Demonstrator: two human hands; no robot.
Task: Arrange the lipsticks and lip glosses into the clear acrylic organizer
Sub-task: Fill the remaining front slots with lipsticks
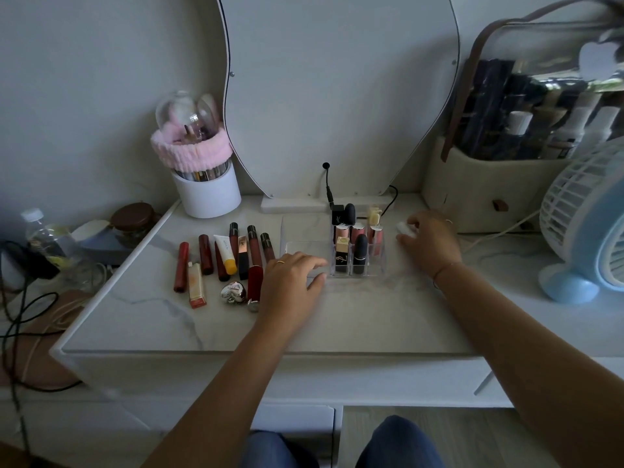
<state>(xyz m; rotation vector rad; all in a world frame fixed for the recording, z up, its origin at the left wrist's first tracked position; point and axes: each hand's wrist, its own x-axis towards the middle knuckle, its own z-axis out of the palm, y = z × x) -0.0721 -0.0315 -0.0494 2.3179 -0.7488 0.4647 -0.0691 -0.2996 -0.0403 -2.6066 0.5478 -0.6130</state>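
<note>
the clear acrylic organizer (pixel 305 248) stands at the centre of the frame on the white marbled surface (pixel 354 319). its right compartments hold upright black, gold and pink lipsticks (pixel 360 249). the left hand (pixel 292 276) rests on its empty left part, grip spread and flat. just right of the organizer, the right hand (pixel 430 244) has its grip curled, seemingly pinching a small white object (pixel 403 228). dark red lip glosses and tubes (pixel 254 246) lie in a loose row left of centre.

Dim, cool, even light leaves only faint soft shadows on the table (pixel 371 315). Glare streaks the clear case (pixel 540 82) far right. Wide-angle bending curves the edges, and the corners are darker and blurred.
</note>
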